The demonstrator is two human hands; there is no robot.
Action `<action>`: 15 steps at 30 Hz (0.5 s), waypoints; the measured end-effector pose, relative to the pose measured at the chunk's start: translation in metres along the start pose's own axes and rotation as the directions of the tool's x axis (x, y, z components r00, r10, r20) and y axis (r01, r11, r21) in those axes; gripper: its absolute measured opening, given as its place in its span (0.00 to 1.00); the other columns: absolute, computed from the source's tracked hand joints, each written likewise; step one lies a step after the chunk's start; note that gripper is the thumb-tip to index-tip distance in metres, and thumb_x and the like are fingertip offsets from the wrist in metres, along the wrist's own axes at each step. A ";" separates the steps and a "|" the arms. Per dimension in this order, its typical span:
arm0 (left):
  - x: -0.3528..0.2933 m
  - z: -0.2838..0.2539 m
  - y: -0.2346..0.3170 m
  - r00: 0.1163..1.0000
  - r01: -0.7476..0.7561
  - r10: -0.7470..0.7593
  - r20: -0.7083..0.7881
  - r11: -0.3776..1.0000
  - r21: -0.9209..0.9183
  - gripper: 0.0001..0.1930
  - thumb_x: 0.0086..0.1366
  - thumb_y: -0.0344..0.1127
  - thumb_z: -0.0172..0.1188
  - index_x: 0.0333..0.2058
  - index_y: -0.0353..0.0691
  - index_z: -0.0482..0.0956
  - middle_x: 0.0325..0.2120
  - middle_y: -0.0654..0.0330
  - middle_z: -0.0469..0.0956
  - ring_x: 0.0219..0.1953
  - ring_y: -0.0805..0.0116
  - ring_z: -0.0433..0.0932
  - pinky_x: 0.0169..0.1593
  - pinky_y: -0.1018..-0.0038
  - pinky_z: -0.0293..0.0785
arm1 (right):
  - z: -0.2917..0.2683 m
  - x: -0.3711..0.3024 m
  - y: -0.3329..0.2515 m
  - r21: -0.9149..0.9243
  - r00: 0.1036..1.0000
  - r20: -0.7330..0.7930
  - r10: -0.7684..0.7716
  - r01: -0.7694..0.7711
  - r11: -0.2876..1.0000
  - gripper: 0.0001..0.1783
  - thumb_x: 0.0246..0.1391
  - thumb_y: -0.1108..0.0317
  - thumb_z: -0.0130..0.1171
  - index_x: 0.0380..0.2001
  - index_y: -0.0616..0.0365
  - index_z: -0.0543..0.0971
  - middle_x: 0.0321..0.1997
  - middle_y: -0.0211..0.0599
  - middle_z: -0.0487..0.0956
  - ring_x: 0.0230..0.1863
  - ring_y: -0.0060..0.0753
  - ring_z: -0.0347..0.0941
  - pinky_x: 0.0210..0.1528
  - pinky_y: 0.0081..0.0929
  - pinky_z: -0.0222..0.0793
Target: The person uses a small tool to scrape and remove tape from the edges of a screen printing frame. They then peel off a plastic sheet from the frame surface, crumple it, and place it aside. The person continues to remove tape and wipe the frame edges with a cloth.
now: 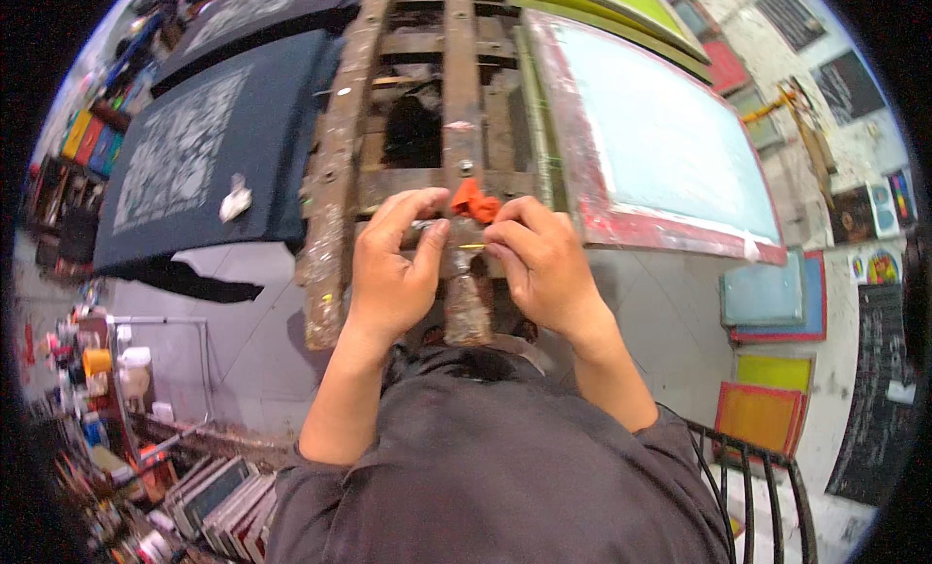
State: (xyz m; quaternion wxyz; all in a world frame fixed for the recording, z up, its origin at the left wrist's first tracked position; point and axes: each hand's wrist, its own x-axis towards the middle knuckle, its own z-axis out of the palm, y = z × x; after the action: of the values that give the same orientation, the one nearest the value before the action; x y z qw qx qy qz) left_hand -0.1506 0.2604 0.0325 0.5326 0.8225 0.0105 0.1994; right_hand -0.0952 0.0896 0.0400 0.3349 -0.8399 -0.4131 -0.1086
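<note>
My right hand [544, 263] is closed in a pinch, with a thin yellow stick-like piece [472, 246] at its fingertips. Across from it, my left hand [396, 265] has its fingers curved and its thumb apart, and I see nothing held there. Both hands hover over the near end of a worn wooden beam [470, 312]. A crumpled orange-red cloth or scrap [474, 203] lies on this beam between the hands, close to my right fingertips. What the yellow piece is exactly is too small to tell.
To the left, dark fabric with a pale print [180, 161] covers a board, a white crumpled scrap [236, 199] on it. A red-edged screen frame [670, 137] lies right. Coloured frames [767, 404] lean at the right wall; a black metal chair back [762, 477] stands lower right.
</note>
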 end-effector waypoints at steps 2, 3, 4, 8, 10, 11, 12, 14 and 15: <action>0.010 0.015 -0.008 0.980 -0.184 0.197 -0.011 0.933 0.310 0.16 0.53 0.29 0.59 0.43 0.38 0.74 0.40 0.55 0.75 0.43 0.60 0.73 0.47 0.69 0.67 | -0.009 -0.007 0.008 0.190 0.998 -0.038 0.057 -0.049 0.981 0.06 0.42 0.79 0.56 0.27 0.61 0.73 0.29 0.39 0.72 0.31 0.40 0.70 0.31 0.29 0.63; 0.012 0.022 -0.003 0.988 -0.147 0.156 0.006 0.920 0.363 0.17 0.51 0.31 0.61 0.42 0.40 0.75 0.41 0.53 0.73 0.44 0.54 0.71 0.48 0.67 0.66 | -0.017 -0.010 0.009 0.237 0.996 -0.059 0.069 -0.053 0.970 0.04 0.45 0.80 0.55 0.27 0.64 0.73 0.27 0.41 0.73 0.29 0.38 0.71 0.30 0.26 0.65; 0.013 0.029 -0.010 0.980 -0.191 0.196 0.032 0.886 0.423 0.18 0.49 0.32 0.63 0.42 0.41 0.74 0.39 0.55 0.72 0.43 0.54 0.70 0.46 0.64 0.65 | -0.027 -0.014 0.011 0.269 0.993 -0.063 0.103 -0.082 0.960 0.04 0.46 0.80 0.55 0.28 0.64 0.73 0.27 0.41 0.74 0.29 0.36 0.71 0.30 0.25 0.65; 0.017 0.041 -0.013 0.978 -0.205 0.196 0.078 0.793 0.574 0.14 0.47 0.32 0.64 0.36 0.42 0.77 0.36 0.55 0.74 0.42 0.55 0.71 0.45 0.64 0.66 | -0.060 -0.032 0.026 0.451 0.951 -0.164 0.261 -0.163 0.877 0.03 0.50 0.79 0.53 0.31 0.64 0.74 0.27 0.36 0.75 0.28 0.23 0.72 0.29 0.19 0.67; 0.020 0.040 -0.015 0.973 -0.223 0.214 0.084 0.786 0.576 0.11 0.48 0.30 0.62 0.33 0.40 0.78 0.33 0.55 0.75 0.39 0.55 0.72 0.44 0.65 0.67 | -0.071 -0.041 0.031 0.596 0.898 -0.182 0.401 -0.224 0.771 0.03 0.51 0.79 0.52 0.31 0.64 0.74 0.28 0.35 0.76 0.27 0.21 0.72 0.29 0.17 0.68; 0.021 0.036 -0.013 0.974 -0.221 0.215 0.076 0.807 0.547 0.11 0.48 0.28 0.61 0.34 0.39 0.78 0.33 0.55 0.76 0.38 0.55 0.73 0.44 0.65 0.68 | -0.074 -0.044 0.034 0.651 0.863 -0.241 0.444 -0.196 0.733 0.06 0.52 0.79 0.51 0.34 0.63 0.75 0.27 0.32 0.75 0.26 0.18 0.70 0.28 0.15 0.67; 0.023 0.039 -0.012 0.973 -0.227 0.216 0.081 0.830 0.509 0.11 0.49 0.26 0.60 0.34 0.38 0.78 0.33 0.54 0.76 0.37 0.55 0.74 0.43 0.66 0.68 | -0.079 -0.051 0.041 0.681 0.837 -0.263 0.480 -0.191 0.706 0.06 0.52 0.80 0.51 0.34 0.63 0.75 0.27 0.32 0.75 0.26 0.18 0.70 0.28 0.15 0.67; 0.023 0.039 -0.001 0.975 -0.214 0.217 0.044 0.872 0.439 0.11 0.49 0.22 0.57 0.35 0.36 0.77 0.34 0.53 0.76 0.38 0.58 0.75 0.44 0.69 0.69 | -0.085 -0.056 0.057 0.754 0.804 -0.284 0.523 -0.150 0.639 0.07 0.52 0.80 0.50 0.34 0.63 0.76 0.27 0.31 0.74 0.25 0.18 0.69 0.27 0.15 0.66; 0.024 0.043 0.012 0.984 -0.180 0.172 0.056 0.920 0.348 0.11 0.50 0.21 0.56 0.35 0.35 0.77 0.35 0.53 0.76 0.38 0.60 0.75 0.45 0.71 0.68 | -0.089 -0.060 0.067 0.704 0.820 -0.334 0.465 -0.111 0.701 0.08 0.52 0.81 0.49 0.34 0.63 0.77 0.28 0.31 0.74 0.25 0.18 0.68 0.28 0.15 0.65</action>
State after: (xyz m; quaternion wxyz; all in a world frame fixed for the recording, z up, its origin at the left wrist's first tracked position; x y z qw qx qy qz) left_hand -0.1165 0.2232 0.0355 0.3571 0.9043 -0.0345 0.2313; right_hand -0.0734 -0.0352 0.0477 0.7134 -0.6674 -0.1837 -0.1092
